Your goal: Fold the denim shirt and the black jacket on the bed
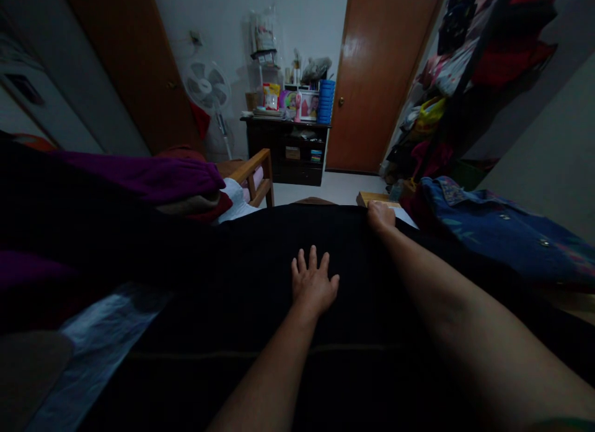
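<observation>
A wide piece of black cloth (223, 302) spreads out in front of me, with a thin pale line running across its near part. My left hand (314, 283) lies flat near its middle, fingers spread and holding nothing. At the far right edge of the cloth, my right hand (382, 216) is closed on the fabric; its fingertips are hidden. The cloth is so dark that its folds hardly show.
Purple clothing (149, 175) is piled at the left, beside a wooden chair (260, 171). A blue denim garment (502, 224) lies at the right. Beyond stand a white fan (207, 85), a dark cabinet (283, 156) and a wooden door (372, 79). Clothes hang at the upper right.
</observation>
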A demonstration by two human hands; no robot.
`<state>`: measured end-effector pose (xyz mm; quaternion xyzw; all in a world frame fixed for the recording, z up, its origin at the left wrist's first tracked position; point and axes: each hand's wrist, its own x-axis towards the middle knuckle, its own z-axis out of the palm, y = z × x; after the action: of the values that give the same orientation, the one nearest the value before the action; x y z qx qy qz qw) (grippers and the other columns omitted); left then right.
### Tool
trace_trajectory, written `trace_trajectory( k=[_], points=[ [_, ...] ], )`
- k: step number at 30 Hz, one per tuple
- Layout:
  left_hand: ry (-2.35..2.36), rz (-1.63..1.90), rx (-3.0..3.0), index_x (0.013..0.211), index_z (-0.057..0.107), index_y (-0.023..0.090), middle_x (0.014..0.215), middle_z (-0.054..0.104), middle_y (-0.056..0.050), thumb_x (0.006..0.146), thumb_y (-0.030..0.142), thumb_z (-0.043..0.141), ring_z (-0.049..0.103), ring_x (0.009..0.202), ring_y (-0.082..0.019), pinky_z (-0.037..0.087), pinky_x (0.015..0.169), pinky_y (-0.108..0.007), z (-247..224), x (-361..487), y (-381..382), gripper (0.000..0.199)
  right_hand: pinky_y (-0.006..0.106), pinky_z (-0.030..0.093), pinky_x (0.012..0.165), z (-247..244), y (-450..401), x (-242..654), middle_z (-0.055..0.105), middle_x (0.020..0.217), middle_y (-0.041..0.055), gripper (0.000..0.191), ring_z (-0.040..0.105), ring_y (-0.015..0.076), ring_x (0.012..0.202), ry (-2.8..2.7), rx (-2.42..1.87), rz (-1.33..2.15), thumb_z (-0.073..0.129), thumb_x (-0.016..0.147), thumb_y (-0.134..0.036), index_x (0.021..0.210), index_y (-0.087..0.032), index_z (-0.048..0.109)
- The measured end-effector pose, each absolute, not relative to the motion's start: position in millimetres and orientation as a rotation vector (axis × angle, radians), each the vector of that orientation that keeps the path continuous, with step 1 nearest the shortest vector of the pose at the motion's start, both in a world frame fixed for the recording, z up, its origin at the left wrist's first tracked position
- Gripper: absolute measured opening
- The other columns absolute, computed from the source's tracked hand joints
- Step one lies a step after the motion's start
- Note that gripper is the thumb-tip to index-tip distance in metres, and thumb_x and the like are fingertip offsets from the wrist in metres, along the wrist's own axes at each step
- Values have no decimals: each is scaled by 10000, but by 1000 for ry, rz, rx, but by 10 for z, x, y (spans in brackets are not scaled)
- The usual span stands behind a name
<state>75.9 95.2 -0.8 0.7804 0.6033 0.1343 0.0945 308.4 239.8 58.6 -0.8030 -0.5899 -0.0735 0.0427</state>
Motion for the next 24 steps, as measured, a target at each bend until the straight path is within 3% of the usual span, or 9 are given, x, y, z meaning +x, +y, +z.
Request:
trace_trajectory(
  k=[6,9,13,19,24],
  points=[
    [1801,413,2333,1415,423,291,1572,238,-62,847,540,479,145,1430,-392,140,1143,-565,-46,766,959,623,492,261,999,490,2374,2870,548,1284,196,444,430,324,1223,-1748,-2403,-357,261,934,-152,1261,-158,560],
    [1802,409,2331,1413,428,285,1571,241,-67,847,538,480,151,1428,-395,140,1141,-569,-43,770,960,622,472,233,1025,493,2302,2592,511,1320,168,423,390,313,1246,-1765,-2286,-421,274,932,-162,1251,-177,551],
    [1807,405,2325,1422,410,256,1567,253,-68,845,521,485,160,1432,-368,146,1148,-553,-16,769,953,640,436,313,992,359,2182,2226,470,1355,188,433,414,314,1229,-1781,-2271,-124,325,941,-322,1295,-148,502],
    [1822,384,2302,1430,391,200,1563,260,-77,847,509,481,163,1439,-333,146,1164,-520,-5,767,949,666,518,122,1117,-7,2118,2289,276,1540,129,640,197,293,1414,-1772,-2352,27,220,951,-548,1446,-162,343],
    [1801,392,2308,1424,403,217,1564,261,-64,851,518,474,152,1442,-331,149,1165,-523,0,760,948,652,492,128,1123,-79,2158,2558,296,1531,141,675,222,281,1413,-1781,-2399,13,195,943,-589,1447,-172,362]
  ],
)
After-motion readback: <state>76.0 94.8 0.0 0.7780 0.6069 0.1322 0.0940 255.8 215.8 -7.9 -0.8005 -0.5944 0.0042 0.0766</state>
